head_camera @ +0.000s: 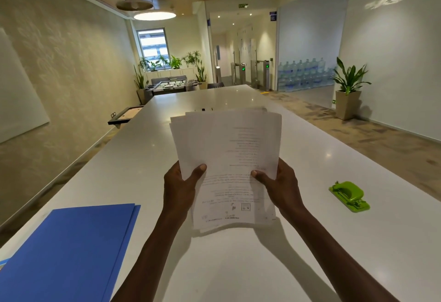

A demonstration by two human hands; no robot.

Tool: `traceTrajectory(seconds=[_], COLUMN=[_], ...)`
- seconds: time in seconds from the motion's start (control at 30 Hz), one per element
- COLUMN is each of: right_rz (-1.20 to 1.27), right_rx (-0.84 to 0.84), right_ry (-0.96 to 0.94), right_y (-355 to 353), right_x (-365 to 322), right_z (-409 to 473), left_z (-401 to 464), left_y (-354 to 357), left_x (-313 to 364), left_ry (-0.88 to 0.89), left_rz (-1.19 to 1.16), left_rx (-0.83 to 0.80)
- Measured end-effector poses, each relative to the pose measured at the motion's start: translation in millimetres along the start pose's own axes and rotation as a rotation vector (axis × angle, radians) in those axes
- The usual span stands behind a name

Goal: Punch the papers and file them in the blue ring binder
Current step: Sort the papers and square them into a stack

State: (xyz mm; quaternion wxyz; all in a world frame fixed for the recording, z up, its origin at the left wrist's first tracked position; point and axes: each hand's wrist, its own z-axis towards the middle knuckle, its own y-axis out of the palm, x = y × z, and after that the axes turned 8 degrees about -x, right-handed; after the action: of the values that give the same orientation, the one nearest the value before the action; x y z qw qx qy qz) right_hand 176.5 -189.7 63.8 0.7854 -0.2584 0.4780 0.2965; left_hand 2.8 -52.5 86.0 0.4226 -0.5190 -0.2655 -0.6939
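White and glossy, the long rectangular table runs away from me down a bright office room, with ceiling spots mirrored on its top and tall potted green plants standing along the right wall and under the far window.

I see both hands raised above the near part of the table, holding a loose stack of white printed paper sheets between them. My left hand grips the stack's left edge, thumb lying across the front sheet and the other fingers hidden behind. My right hand grips the right edge the same way, thumb on the front and fingers out of sight at the back. The sheets stand nearly upright, tilted away from me, and their top edges are fanned unevenly, so several corners show one behind another. The print on the front sheet reads upside down from here; I cannot make out the words.

A flat blue ring binder lies closed on the table at my near left, well apart from the stack. A small lime-green plastic hole punch sits on the table to my right, near the right hand but not touching it.
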Motion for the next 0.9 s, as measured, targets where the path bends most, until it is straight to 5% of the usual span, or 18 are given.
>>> traceTrajectory(seconds=[0.77, 0.9], right_rz=[0.104, 0.059], right_rx=[-0.047, -0.079], right_ry=[-0.029, 0.053], right_y=[-1.6, 2.7], right_x=[-30.4, -8.0], right_z=[7.3, -3.5], left_z=[2.9, -6.2], left_y=[5.5, 10.3], left_x=[16.3, -8.4], left_ry=[0.129, 0.047], left_rz=[-0.029, -0.028], left_rx=[0.011, -0.001])
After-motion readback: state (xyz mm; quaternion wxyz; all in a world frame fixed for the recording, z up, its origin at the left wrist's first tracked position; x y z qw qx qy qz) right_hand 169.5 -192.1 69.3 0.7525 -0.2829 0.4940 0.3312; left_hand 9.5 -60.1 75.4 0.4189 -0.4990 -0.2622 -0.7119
